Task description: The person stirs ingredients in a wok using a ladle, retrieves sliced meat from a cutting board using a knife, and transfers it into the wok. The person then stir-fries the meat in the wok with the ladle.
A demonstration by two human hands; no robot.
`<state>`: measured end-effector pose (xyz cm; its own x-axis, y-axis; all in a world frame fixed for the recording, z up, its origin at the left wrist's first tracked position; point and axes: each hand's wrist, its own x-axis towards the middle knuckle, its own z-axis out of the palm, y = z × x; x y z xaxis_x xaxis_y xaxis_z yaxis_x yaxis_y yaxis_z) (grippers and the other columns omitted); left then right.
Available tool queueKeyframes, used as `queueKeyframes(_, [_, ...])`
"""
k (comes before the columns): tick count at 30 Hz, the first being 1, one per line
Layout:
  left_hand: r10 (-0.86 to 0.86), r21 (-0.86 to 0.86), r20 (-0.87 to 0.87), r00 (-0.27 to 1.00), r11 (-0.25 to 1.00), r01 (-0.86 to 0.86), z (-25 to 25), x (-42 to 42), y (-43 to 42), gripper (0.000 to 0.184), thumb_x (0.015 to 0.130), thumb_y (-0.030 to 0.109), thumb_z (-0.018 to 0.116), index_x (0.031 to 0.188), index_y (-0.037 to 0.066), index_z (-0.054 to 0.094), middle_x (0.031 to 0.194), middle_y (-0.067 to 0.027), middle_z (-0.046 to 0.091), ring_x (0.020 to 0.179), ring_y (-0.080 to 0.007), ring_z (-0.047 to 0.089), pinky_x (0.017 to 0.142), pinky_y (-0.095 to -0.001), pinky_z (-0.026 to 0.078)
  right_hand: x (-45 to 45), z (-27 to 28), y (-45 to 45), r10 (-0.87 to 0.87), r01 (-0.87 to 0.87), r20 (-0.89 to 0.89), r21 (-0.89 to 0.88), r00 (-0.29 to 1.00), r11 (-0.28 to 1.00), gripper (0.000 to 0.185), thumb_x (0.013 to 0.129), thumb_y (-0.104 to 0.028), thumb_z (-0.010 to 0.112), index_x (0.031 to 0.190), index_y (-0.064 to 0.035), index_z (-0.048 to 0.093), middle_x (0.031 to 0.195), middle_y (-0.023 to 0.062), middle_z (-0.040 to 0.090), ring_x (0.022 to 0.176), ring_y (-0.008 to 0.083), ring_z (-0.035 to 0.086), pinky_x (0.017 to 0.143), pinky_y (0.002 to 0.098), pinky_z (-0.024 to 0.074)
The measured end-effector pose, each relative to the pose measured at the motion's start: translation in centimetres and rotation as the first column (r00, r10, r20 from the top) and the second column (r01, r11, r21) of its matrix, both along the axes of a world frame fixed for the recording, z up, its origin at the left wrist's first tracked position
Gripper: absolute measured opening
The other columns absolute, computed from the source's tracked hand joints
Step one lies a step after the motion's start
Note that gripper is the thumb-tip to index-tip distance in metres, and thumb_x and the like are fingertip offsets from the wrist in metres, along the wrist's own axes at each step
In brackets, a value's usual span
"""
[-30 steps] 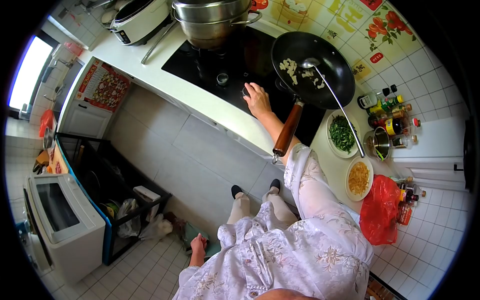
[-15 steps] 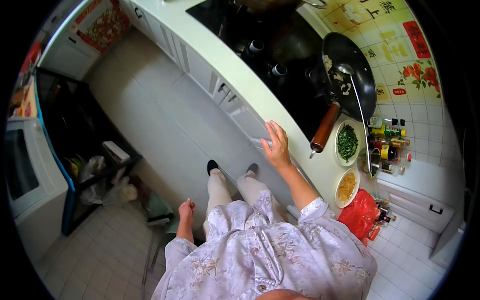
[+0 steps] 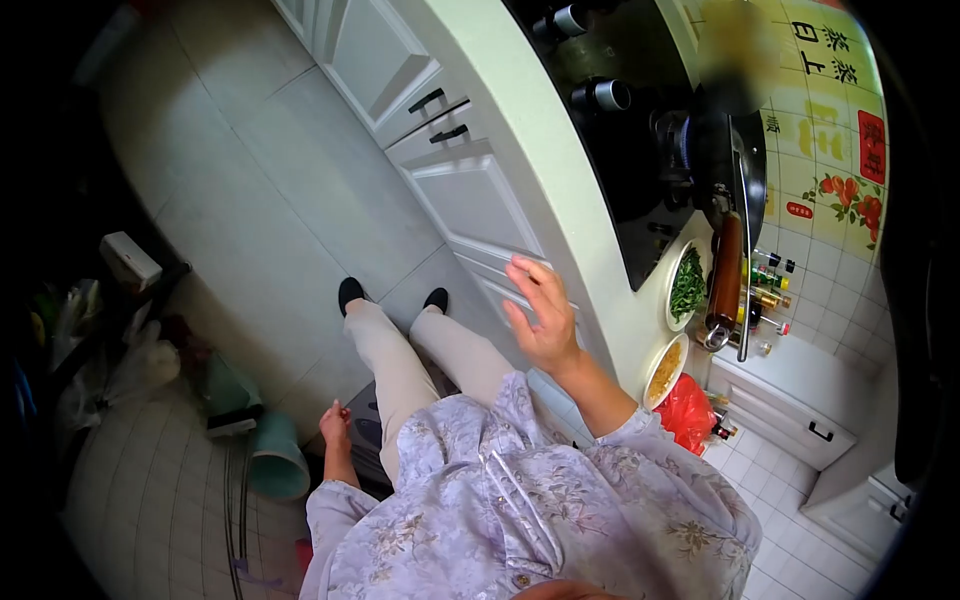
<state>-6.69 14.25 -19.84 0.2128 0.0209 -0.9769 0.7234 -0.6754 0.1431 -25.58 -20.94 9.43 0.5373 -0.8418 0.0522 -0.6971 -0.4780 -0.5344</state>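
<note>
My right hand [image 3: 545, 320] hangs in the air beside the counter edge, fingers spread and nothing in them. Low at my other side, my left hand [image 3: 337, 427] is small in view, its fingers loosely bent with nothing visible in them. Right of the right hand, a dish of chopped greens [image 3: 688, 285] and a bowl of yellowish bits [image 3: 664, 370] stand on the counter [image 3: 580, 180]. A black wok [image 3: 752, 150] sits on the stove, its wooden handle [image 3: 728, 270] pointing toward me. The metal handle of a ladle [image 3: 743, 290] lies along it.
White cabinets [image 3: 470, 190] line the counter front. Seasoning bottles [image 3: 768, 300] and a red plastic bag [image 3: 688, 415] are at the right. To the left are a greenish bin [image 3: 278, 460] and plastic bags [image 3: 145, 360]. Something blurred [image 3: 740, 50] shows above the wok.
My view has shifted and turned toward the counter; the stove and wok appear farther up and right. The wok's handle now looks more upright. Both hands still hold nothing visible.
</note>
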Motion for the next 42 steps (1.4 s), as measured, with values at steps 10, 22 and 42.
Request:
queueKeyframes(10, [-0.043, -0.154, -0.045, 0.998, 0.987, 0.036, 1.2, -1.6, -1.0, 0.027, 0.083, 0.023, 0.053, 0.061, 0.009, 0.044, 0.058, -0.0038, 0.052, 0.050, -0.0105, 0.051, 0.040, -0.0203, 0.033, -0.4, 15.4, 2.8, 0.439, -0.453, 0.187, 0.038, 0.879, 0.891, 0.026, 0.068, -0.001, 0.057, 0.094, -0.0003, 0.059, 0.090, 0.0121, 0.060, 0.080, 0.0251, 0.059, 0.066, 0.0325, 0.0467])
queueKeyframes(22, [-0.185, -0.281, 0.095, 0.978, 0.938, 0.205, 11.3, 3.9, -8.8, 0.022, 0.082, 0.022, 0.053, 0.066, 0.009, 0.044, 0.057, -0.0019, 0.049, 0.048, -0.0114, 0.049, 0.037, -0.0220, 0.031, -27.3, 19.0, -5.1, -0.684, 0.720, -0.279, 0.457, 0.674, 0.523, 0.052, 0.085, -0.020, 0.045, 0.133, -0.0219, 0.024, 0.064, 0.0071, 0.054, 0.049, 0.0153, 0.053, 0.043, 0.0293, 0.0427])
queueKeyframes(42, [-0.515, -0.258, 0.352, 0.781, 0.749, 0.610, 16.7, 5.4, -11.0, 0.022, 0.080, 0.023, 0.055, 0.067, 0.007, 0.048, 0.056, -0.0044, 0.051, 0.043, -0.0130, 0.047, 0.035, -0.0245, 0.032, -35.0, 25.4, 2.1, -0.510, 0.510, -0.424, -0.122, 0.749, 0.851, 0.037, 0.083, -0.017, 0.043, 0.120, -0.0246, 0.045, 0.085, 0.0211, 0.057, 0.076, 0.0345, 0.056, 0.067, 0.0420, 0.0433])
